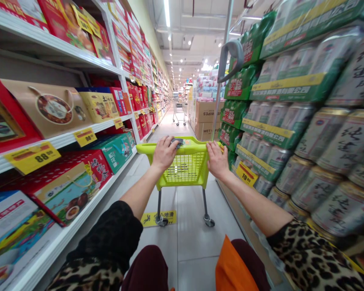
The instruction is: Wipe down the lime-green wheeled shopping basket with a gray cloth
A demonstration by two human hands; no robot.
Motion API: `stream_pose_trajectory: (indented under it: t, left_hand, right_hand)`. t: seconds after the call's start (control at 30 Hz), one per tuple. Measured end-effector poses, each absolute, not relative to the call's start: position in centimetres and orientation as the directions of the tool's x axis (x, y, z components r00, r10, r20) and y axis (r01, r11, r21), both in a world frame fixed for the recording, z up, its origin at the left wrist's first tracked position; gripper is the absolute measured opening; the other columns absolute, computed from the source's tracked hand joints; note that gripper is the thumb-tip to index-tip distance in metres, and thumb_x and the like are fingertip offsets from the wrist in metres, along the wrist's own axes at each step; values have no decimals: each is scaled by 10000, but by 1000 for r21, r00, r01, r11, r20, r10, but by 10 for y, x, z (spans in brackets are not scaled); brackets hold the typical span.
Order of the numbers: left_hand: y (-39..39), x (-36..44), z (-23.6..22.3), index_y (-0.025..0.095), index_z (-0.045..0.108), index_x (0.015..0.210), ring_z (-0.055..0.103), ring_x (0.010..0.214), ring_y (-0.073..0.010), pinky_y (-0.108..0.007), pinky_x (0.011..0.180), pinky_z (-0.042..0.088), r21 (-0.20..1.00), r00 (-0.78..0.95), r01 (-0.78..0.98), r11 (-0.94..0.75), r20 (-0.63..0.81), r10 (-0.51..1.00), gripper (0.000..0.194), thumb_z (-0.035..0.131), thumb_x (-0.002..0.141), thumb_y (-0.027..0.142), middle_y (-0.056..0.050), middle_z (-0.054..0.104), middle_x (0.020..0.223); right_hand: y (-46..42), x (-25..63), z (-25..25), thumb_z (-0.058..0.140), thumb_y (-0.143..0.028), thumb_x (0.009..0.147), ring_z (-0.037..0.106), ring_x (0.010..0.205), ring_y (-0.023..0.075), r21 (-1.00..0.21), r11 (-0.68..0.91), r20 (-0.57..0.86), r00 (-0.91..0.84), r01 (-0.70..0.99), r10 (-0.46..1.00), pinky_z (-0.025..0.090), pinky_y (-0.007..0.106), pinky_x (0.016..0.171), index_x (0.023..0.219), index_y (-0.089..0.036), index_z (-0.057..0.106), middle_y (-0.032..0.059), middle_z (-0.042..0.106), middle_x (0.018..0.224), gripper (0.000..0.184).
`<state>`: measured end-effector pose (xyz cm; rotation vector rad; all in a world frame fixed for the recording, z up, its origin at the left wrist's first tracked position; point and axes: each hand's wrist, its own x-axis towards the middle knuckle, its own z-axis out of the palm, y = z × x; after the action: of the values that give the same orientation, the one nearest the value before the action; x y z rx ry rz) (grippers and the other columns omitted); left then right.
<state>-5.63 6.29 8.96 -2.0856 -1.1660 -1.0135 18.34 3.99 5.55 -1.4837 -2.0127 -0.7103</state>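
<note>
Shopping cart (183, 165), yellow-green, stands just ahead of you on the tiled floor (194, 246), between the front edge of the shelf (67, 141) on your left and the stacked cans (321, 169) along the floor's right edge. Your left hand (164, 154) lies on the left part of the cart's near rim, its fingers bent over and holding it; a small dark item (178, 142) sits just beside those fingertips, too unclear to name. Your right hand (217, 158) has its fingers closed over the rim's right end; how tightly either hand squeezes, you cannot tell. One front-facing wheel rests over a yellow floor sign (150, 219). Gift boxes (115, 151) line the shelf, and cardboard boxes (206, 111) stand farther ahead, right of a second cart (178, 108).
</note>
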Motion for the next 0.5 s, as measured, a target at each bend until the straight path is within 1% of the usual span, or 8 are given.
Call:
stream_pose_trajectory:
  t: [0.1,0.2,0.27,0.37,0.43,0.5]
  left_hand:
    - [62,-84,86,210,587,1096,427,1186,-250,-433,1009,360,-16,237,908,-419,845,480,288,445,846,229,-102,531,1213]
    - [61,-81,84,196,594,1089,421,1192,-259,-444,1016,352,-1,194,927,-376,857,478,287,451,840,213,-108,532,1216]
    - [60,-61,84,203,593,1094,405,1211,-267,-468,1024,334,-35,226,924,-381,853,470,289,448,845,210,-106,533,1230]
    - [60,-21,85,205,582,1123,392,1231,-282,-495,1030,311,-142,348,890,-433,824,446,300,442,859,226,-107,538,1247]
    - [60,-2,85,204,573,1140,388,1239,-286,-502,1031,307,-185,397,871,-455,811,430,308,431,868,231,-107,536,1260]
    - [61,4,84,203,568,1147,389,1243,-284,-500,1030,310,-202,416,862,-464,806,422,312,422,871,227,-104,537,1265]
  right_hand:
    - [40,182,55,405,-130,739,244,1339,269,91,249,686,-242,964,686,99,553,1059,1370,-69,349,152,345,1437,637]
    - [39,179,59,411,-142,736,237,1344,268,66,258,681,-233,964,695,76,557,1064,1365,-43,348,157,331,1443,640]
    - [39,174,63,426,-165,733,226,1348,274,73,293,674,-263,953,690,54,564,1067,1364,-29,343,162,308,1452,651]
    - [39,163,71,439,-197,734,223,1350,281,102,346,656,-324,933,682,42,567,1070,1372,-32,332,160,283,1463,668]
    - [39,156,75,432,-203,739,243,1341,283,102,346,644,-327,933,691,51,566,1070,1371,-34,336,162,309,1452,661]
    - [40,152,75,427,-199,741,261,1333,286,94,333,638,-314,938,703,62,564,1069,1366,-34,346,166,339,1436,652]
